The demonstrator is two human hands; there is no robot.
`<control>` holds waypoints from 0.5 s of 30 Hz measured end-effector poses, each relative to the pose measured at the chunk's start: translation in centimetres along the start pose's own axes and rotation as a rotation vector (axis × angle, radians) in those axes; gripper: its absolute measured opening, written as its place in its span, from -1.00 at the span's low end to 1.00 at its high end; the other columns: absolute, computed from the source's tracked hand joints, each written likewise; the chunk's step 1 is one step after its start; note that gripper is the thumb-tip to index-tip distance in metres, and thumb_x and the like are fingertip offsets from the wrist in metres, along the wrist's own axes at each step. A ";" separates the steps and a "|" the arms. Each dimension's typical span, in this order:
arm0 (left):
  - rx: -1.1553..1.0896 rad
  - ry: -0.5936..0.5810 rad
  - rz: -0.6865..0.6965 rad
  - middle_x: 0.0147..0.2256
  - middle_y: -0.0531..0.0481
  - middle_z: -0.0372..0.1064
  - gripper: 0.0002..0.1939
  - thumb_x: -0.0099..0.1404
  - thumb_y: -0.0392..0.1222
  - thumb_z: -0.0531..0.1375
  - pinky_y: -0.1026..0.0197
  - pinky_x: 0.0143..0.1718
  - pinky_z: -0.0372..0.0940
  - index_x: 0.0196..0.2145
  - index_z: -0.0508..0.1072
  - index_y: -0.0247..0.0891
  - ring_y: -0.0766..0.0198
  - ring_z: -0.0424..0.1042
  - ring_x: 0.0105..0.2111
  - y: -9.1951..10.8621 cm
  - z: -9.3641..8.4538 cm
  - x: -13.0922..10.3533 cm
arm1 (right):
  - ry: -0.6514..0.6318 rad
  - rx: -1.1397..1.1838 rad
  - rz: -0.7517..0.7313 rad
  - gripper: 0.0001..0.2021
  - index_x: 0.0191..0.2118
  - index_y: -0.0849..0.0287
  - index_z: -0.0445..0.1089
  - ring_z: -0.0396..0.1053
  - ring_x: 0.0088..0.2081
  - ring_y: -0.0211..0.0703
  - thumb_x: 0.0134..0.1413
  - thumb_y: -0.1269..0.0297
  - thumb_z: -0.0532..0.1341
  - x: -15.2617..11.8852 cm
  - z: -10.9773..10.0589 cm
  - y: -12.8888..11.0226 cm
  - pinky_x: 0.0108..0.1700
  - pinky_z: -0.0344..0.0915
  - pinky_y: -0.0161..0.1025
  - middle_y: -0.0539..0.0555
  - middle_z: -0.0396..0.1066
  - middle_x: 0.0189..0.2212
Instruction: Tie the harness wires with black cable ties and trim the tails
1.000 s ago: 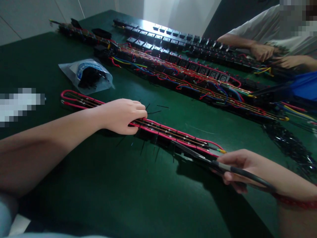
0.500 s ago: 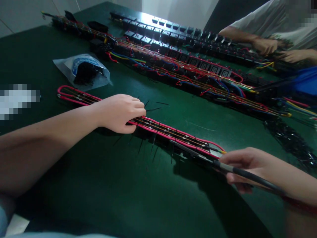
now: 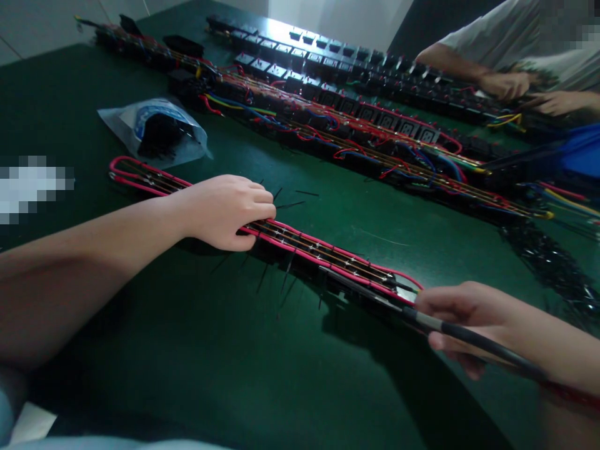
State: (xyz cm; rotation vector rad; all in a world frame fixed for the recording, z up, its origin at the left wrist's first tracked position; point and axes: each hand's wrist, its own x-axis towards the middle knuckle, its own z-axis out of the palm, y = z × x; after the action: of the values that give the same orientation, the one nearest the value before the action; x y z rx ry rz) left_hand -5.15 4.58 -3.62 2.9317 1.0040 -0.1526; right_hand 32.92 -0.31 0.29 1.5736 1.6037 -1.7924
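My left hand [image 3: 229, 212] wraps over a long black strip [image 3: 323, 253], gripping it from above. Along the strip run red wires [image 3: 304, 236] and brown metal rods, bound by black cable ties whose thin tails [image 3: 287, 275] stick out at the sides. At the strip's right end, my right hand [image 3: 464, 319] is closed around a slim tool with a black and grey handle [image 3: 469, 337]. The tool's thin front part lies along the strip's near side; its exact kind is unclear. My right fingertips are close to the red wire loop there.
An open plastic bag [image 3: 154, 131] of black ties lies behind the strip. Several wired black socket strips [image 3: 328, 134] stretch across the back. A pile of black strands [image 3: 548, 269] lies at right. Another person's hands [image 3: 510, 87] work at the far right, near a blue object [image 3: 584, 153].
My right hand and the tool have shifted very slightly. My left hand keeps the same hold on the strip, and the view has moved a little.
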 end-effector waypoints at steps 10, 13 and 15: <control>-0.174 0.132 0.341 0.44 0.20 -0.14 -0.18 0.25 -0.22 0.15 0.04 0.50 -0.23 0.41 -0.01 0.02 0.19 -0.09 0.44 8.0 -2.7 -1.3 | -0.020 0.025 -0.039 -0.52 -0.43 0.15 0.33 0.20 -0.64 -0.35 -0.18 -0.15 0.44 0.4 0.0 0.8 -0.66 0.24 -0.40 -0.09 0.23 -0.62; -0.041 0.248 0.559 0.43 0.23 -0.15 -0.39 0.45 -0.19 -0.01 0.10 0.49 -0.13 0.41 0.02 -0.06 0.33 -0.13 0.44 10.0 -1.0 -0.5 | 0.029 0.000 -0.055 -0.55 -0.41 0.16 0.32 0.19 -0.63 -0.37 -0.18 -0.06 0.47 0.4 0.1 0.9 -0.69 0.19 -0.43 -0.11 0.21 -0.60; 0.053 0.314 0.573 0.41 0.16 -0.05 -0.47 0.50 -0.20 -0.06 0.09 0.45 0.03 0.38 0.10 -0.13 0.32 -0.02 0.41 10.4 0.1 0.0 | 0.069 -0.041 -0.126 -0.59 -0.44 0.17 0.33 0.21 -0.63 -0.36 -0.17 -0.01 0.48 0.4 0.1 0.9 -0.68 0.17 -0.44 -0.10 0.23 -0.61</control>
State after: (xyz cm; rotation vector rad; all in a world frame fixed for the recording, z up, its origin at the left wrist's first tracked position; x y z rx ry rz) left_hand 1.20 -3.64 -3.62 3.2085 0.1361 0.3105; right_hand 33.37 -0.53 -0.56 1.5647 1.7960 -1.7724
